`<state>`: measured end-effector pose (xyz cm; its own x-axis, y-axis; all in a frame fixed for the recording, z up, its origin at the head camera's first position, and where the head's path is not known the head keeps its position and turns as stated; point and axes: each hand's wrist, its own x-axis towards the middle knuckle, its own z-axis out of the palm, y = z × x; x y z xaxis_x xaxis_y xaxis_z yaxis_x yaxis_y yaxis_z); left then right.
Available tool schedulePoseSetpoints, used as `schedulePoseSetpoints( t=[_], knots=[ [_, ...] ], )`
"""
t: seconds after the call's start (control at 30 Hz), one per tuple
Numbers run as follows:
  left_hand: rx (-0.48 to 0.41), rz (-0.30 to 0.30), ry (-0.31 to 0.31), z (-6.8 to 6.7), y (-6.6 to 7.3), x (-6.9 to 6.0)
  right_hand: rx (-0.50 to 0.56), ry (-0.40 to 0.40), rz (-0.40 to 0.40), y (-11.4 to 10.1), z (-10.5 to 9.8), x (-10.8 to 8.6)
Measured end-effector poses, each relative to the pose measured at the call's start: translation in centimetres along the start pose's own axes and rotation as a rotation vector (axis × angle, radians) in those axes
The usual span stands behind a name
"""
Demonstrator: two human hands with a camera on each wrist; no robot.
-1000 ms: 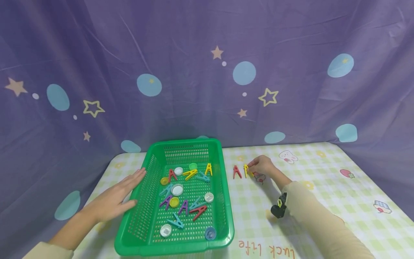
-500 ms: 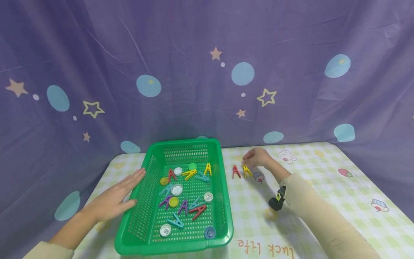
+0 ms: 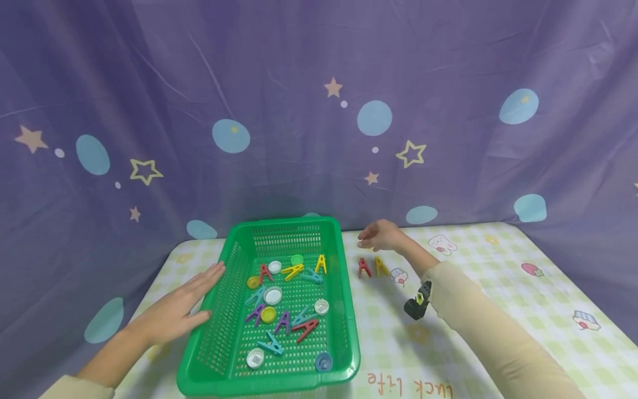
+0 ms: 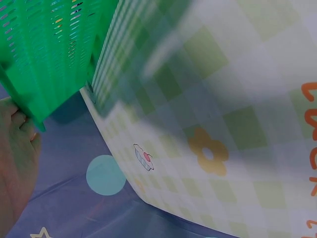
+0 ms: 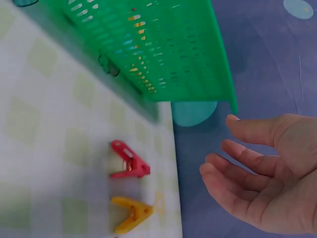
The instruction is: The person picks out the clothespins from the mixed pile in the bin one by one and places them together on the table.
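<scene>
A green plastic basket (image 3: 351, 310) stands on the table, holding clothespins and bottle caps. My left hand (image 3: 174, 310) rests on its left rim, fingers extended; the left wrist view shows the fingers (image 4: 17, 124) at the rim. My right hand (image 3: 384, 235) is in the air beyond the basket's right side, fingers loosely bent with nothing between them. Below it a red clothespin (image 3: 364, 267) and a yellow clothespin (image 3: 381, 266) lie side by side on the tablecloth. In the right wrist view the red clothespin (image 5: 130, 161) and yellow clothespin (image 5: 132, 214) lie apart from the hand.
Inside the basket are a purple clothespin (image 3: 283, 322), a blue clothespin (image 3: 271, 344), a yellow clothespin (image 3: 293, 271), a white cap (image 3: 272, 295) and a blue cap (image 3: 324, 362), among several others. A purple curtain (image 3: 299, 138) hangs behind the checkered tablecloth (image 3: 478, 332).
My right hand has let go of the yellow clothespin, leaving it beside the red one, then lifted and moved left toward the basket. The left hand has stayed at the rim.
</scene>
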<state>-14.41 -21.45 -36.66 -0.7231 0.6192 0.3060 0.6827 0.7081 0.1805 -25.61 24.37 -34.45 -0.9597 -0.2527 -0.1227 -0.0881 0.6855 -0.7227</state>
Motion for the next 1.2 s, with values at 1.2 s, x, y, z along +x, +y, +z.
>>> schedulePoseSetpoints(
  t=[1.2],
  knots=[
    [0.001,0.005,0.016,-0.1,0.2,0.0,0.019,-0.038,-0.124,-8.0,1.5,1.7]
  ],
)
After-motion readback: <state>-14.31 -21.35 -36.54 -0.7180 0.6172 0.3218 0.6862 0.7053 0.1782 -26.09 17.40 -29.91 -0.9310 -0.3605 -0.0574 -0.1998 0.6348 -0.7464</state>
